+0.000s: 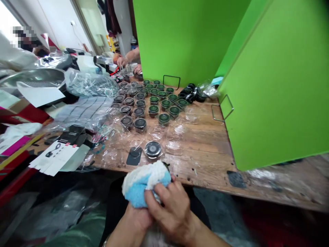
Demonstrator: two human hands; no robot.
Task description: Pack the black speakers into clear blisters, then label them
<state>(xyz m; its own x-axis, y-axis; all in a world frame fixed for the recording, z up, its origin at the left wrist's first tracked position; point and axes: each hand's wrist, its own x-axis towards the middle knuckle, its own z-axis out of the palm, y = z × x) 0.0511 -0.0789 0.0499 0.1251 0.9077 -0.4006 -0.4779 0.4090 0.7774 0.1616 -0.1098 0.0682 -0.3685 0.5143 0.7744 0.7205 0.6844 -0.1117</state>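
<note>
A fluffy blue and white cloth (pixel 146 181) is bunched up in front of my lap, just off the table's front edge. My left hand (pixel 138 219) holds it from below, its fingers covered by the fabric. From the right, my right hand (pixel 172 207) grips the cloth with curled fingers. A small dark edge (pixel 166 165) shows at the cloth's far right end; I cannot make out what it belongs to. Just beyond the cloth, a round black disc-shaped piece (pixel 153 149) sits in clear plastic packaging on the table. Beside it lies a flat black card (pixel 134 156).
Rows of black round pieces (pixel 140 124) in clear packs cover the wooden table (pixel 205 137). Green panels (pixel 277 103) stand behind and to the right. White printed boxes (pixel 55 154) and plastic bags (pixel 89 84) crowd the left. Another person's hands (pixel 123 61) work at the back.
</note>
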